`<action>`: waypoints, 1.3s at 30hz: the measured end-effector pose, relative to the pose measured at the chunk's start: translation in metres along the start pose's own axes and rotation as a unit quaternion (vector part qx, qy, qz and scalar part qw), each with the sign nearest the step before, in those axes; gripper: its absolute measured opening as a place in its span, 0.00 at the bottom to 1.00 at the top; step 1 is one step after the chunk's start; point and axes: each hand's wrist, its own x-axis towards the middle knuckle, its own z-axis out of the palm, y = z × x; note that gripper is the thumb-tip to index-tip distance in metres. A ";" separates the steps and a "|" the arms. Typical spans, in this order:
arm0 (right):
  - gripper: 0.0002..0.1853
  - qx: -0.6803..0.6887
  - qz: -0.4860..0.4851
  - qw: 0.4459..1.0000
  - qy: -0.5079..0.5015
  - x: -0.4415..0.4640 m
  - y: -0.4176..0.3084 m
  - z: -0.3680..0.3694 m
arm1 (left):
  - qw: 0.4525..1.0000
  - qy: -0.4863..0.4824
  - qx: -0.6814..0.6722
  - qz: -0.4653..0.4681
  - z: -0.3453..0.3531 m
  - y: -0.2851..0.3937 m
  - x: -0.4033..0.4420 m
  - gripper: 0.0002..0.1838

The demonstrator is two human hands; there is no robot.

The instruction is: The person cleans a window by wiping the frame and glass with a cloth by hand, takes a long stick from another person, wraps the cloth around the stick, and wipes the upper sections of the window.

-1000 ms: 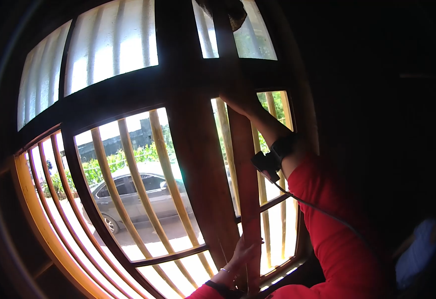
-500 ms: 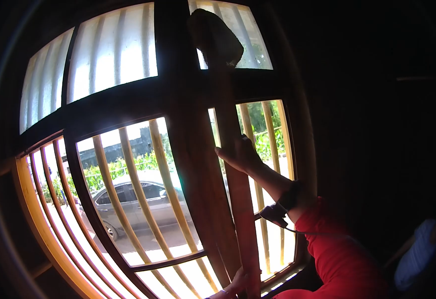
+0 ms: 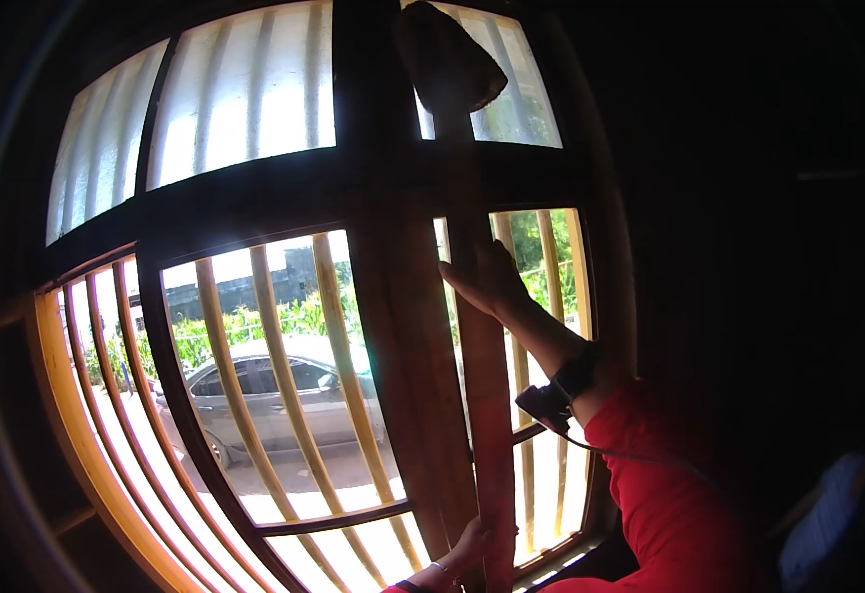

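Observation:
A long flat wooden pole (image 3: 492,405) stands nearly upright before the window, with a dark rounded block-like head (image 3: 450,61) at its top; backlight hides what kind of tool it is. My right hand (image 3: 487,280) lies against the pole about halfway up, its thumb apart to the left and its fingers stretched upward. Low down, my left hand (image 3: 469,549) is closed round the pole, fingertips showing at its right edge. A dark band with a small device (image 3: 551,400) and a cable sits on my right wrist.
The dark window frame (image 3: 254,212) holds frosted upper panes (image 3: 245,94) and lower panes with wooden bars (image 3: 276,366) behind. Outside, a grey car (image 3: 264,405) is parked beside green plants. At lower right, a person in a light blue garment (image 3: 825,514) shows dimly in shadow.
The view has shifted slightly. The pole and both hands appear a little further right; my right hand sits slightly higher with its fingers more extended, and my left hand shows more.

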 end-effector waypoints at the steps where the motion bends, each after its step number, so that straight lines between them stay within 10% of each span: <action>1: 0.38 -0.006 0.031 0.999 -0.011 -0.025 0.001 0.004 | 0.999 0.009 -0.011 -0.041 0.005 -0.020 -0.016 0.13; 12: 0.25 0.140 -0.065 0.983 0.099 0.039 0.016 -0.005 | 0.998 0.037 -0.049 -0.019 -0.018 0.069 -0.001 0.11; 14: 0.17 -0.061 -0.195 0.967 0.152 0.094 0.050 0.000 | 0.998 0.028 -0.058 0.001 -0.033 0.106 0.014 0.12; 18: 0.22 -0.120 -0.021 0.987 0.101 0.114 0.037 -0.017 | 0.994 0.052 -0.094 -0.009 -0.041 0.138 0.017 0.14; 21: 0.24 -0.010 -0.115 0.986 0.120 0.087 0.021 -0.013 | 0.994 0.079 -0.079 -0.016 -0.042 0.115 0.007 0.15; 25: 0.26 -0.005 0.017 1.000 0.000 0.036 0.001 0.003 | 0.992 0.096 -0.070 -0.042 -0.027 0.049 -0.010 0.17; 30: 0.27 0.132 -0.003 0.991 0.005 -0.005 -0.024 0.004 | 0.985 0.124 -0.114 -0.044 0.017 0.030 -0.018 0.17; 39: 0.17 -0.005 -0.133 0.985 0.114 0.079 0.045 -0.011 | 0.997 0.074 -0.005 0.004 0.004 0.074 0.058 0.18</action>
